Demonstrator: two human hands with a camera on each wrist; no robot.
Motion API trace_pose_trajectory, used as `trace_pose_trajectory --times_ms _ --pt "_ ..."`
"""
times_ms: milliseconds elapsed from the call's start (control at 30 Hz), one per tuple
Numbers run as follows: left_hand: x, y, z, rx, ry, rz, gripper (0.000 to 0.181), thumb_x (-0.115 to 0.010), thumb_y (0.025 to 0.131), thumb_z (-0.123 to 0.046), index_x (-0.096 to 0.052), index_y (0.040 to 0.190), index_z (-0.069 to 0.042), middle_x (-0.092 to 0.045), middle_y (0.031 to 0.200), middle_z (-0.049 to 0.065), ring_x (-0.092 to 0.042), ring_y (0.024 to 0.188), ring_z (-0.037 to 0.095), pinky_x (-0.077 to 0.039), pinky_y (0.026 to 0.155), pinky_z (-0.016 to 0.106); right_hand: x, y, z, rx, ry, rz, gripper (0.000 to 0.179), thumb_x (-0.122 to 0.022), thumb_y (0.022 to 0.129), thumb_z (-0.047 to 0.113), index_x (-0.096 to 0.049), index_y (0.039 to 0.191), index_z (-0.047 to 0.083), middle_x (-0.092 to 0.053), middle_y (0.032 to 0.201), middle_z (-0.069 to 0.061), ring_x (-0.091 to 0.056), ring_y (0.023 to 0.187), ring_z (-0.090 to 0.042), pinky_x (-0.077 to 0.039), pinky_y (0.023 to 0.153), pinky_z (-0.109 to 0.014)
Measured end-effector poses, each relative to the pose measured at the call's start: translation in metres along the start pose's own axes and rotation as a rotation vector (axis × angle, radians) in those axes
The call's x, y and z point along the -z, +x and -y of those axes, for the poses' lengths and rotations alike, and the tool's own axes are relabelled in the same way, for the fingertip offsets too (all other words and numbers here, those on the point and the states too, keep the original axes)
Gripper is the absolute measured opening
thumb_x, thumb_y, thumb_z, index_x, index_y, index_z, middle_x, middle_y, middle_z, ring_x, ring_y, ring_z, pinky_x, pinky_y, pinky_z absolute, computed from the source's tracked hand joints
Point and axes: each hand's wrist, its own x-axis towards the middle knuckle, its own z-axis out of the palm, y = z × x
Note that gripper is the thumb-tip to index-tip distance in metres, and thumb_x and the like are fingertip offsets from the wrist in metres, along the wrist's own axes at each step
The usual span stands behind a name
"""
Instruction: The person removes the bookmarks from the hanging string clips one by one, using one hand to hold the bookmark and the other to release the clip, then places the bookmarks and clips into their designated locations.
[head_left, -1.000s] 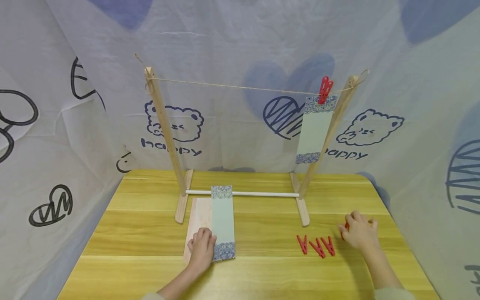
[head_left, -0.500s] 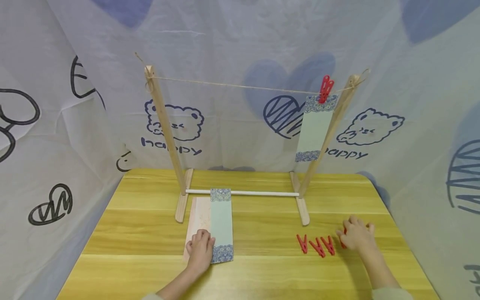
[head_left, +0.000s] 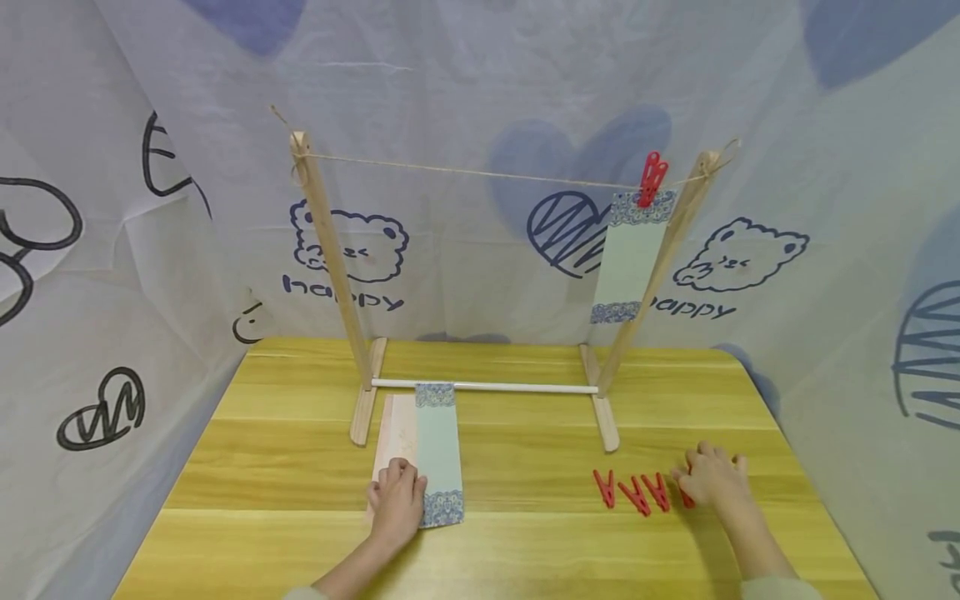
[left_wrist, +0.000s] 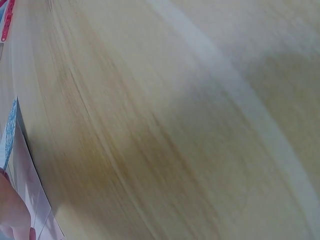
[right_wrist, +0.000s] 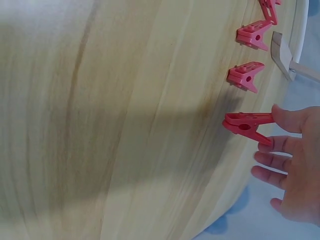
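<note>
My left hand (head_left: 400, 502) grips the long edge of a pale green paper strip (head_left: 437, 452) with blue lace-patterned ends. In the left wrist view, this strip (left_wrist: 11, 131) stands tilted over a pale pink paper strip (head_left: 400, 421) lying on the table. With thumb and index finger, my right hand (head_left: 715, 477) pinches the handles of a red clothespin (right_wrist: 245, 125), its other fingers spread. Three more red clothespins (head_left: 633, 495) lie in a row just left of that hand. A matching green strip (head_left: 626, 262) hangs from the string by a red clothespin (head_left: 650, 182).
A wooden stand rises at the back, its left post (head_left: 330, 258) and right post (head_left: 663, 250) joined by a twine string (head_left: 465, 171). A white rod (head_left: 525, 387) crosses low between its feet. Behind the yellow wooden table (head_left: 525, 533) hangs a printed cloth (head_left: 450, 275).
The left hand and the green strip have shifted slightly left and toward me. My right hand has moved a little toward me, bringing its clothespin level with the row.
</note>
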Motion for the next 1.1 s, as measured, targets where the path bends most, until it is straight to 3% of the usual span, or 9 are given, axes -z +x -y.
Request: trace_pose_trajectory --times_ms 267,600,900,1100 --pt "0.000 0.002 0.004 0.041 0.109 0.027 0.013 -0.054 0.090 -0.014 -0.054 0.079 -0.006 -0.046 0.104 0.012 -0.038 0.092 0.029 -0.020 0.082 0.052 -0.003 0.000 0.001 -0.007 0.004 0.028 0.055 -0.050 0.089 0.039 -0.052 0.118 -0.007 -0.044 0.119 -0.029 -0.037 0.111 -0.048 -0.016 0.087 -0.066" --pt "0.003 0.003 0.007 0.019 0.219 0.023 0.015 -0.054 0.089 -0.016 -0.055 0.081 -0.002 -0.045 0.101 0.012 -0.039 0.091 0.029 -0.021 0.080 0.051 -0.007 0.000 0.002 -0.012 0.018 0.028 0.056 -0.051 0.088 0.040 -0.054 0.115 -0.009 -0.045 0.118 -0.030 -0.036 0.111 -0.049 -0.015 0.087 -0.067" --pt "0.004 0.005 0.010 0.033 0.248 0.048 0.017 -0.054 0.089 -0.016 -0.055 0.082 0.000 -0.043 0.100 0.013 -0.037 0.093 0.029 -0.020 0.083 0.052 -0.010 0.001 0.004 -0.032 0.038 0.024 0.053 -0.052 0.088 0.042 -0.057 0.106 -0.007 -0.047 0.111 -0.027 -0.037 0.109 -0.048 -0.014 0.088 -0.066" --pt "0.004 0.006 0.013 0.021 0.290 0.046 0.018 -0.055 0.089 -0.018 -0.055 0.081 -0.001 -0.043 0.101 0.012 -0.037 0.093 0.029 -0.020 0.083 0.052 -0.013 0.002 0.006 -0.049 0.055 0.028 0.059 -0.051 0.088 0.043 -0.054 0.114 -0.010 -0.042 0.120 -0.032 -0.033 0.113 -0.051 -0.011 0.090 -0.066"
